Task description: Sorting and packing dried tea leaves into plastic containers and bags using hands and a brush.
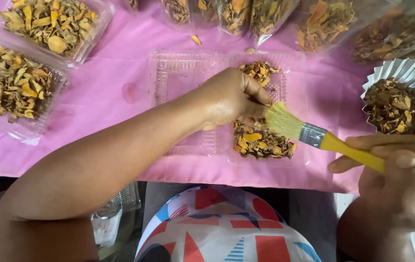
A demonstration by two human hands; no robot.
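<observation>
Head view: L hand (229,99) rested fingers-down in an open clear clamshell tray (178,73) on the pink cloth (120,53), touching the dried yellow-brown chips (261,138) w/ fingers curled; can't tell if it gripped any. R hand (394,177) was clamped on a yellow-handled brush (314,136), bristles beside L fingers over the chips; a foil cup (413,75) of chips sat near R hand

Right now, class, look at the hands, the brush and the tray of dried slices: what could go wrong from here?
1. The brush, held in the right hand, may flick dried slices out of the open clear tray onto the pink cloth.
2. The left hand, resting in the tray, could crush brittle pieces.
</observation>
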